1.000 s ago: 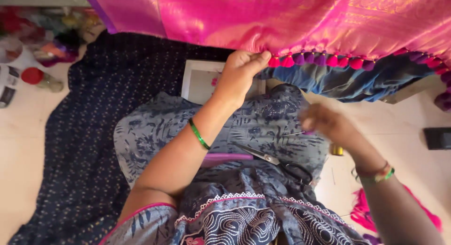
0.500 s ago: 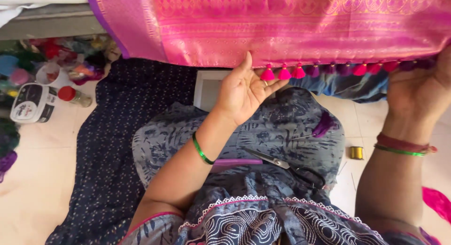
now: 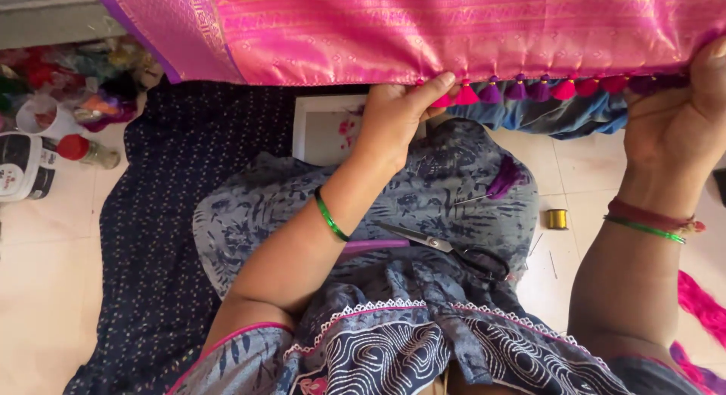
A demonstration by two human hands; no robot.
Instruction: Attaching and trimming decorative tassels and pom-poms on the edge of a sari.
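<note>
A pink cloth point(image 3: 454, 32) with woven gold bands is stretched across the top of the view, above the lap of a seated person. Its long axis runs left to right, and its lower hem faces the person. Along that hem, from the middle rightward, a row of small tassels point(image 3: 529, 88) in pink and purple hangs down.

The hem is pinched by the left hand point(image 3: 397, 115) near the middle, thumb against the edge just beside the first tassel. The right hand point(image 3: 673, 130) is closed on the hem at the far right edge of view; its fingertips are hidden behind the cloth.

The cloth is judged light, soft and somewhat slippery, likely to sag where unsupported, so it is best taken along the hem at two well-separated points, as seen here. The tassels look delicate and are better left unpulled.

On the lap, scissors point(image 3: 446, 247) lie near a tuft of purple thread point(image 3: 505, 177). A small gold spool point(image 3: 557, 219) sits on the tiled floor point(image 3: 45, 289) nearby.
</note>
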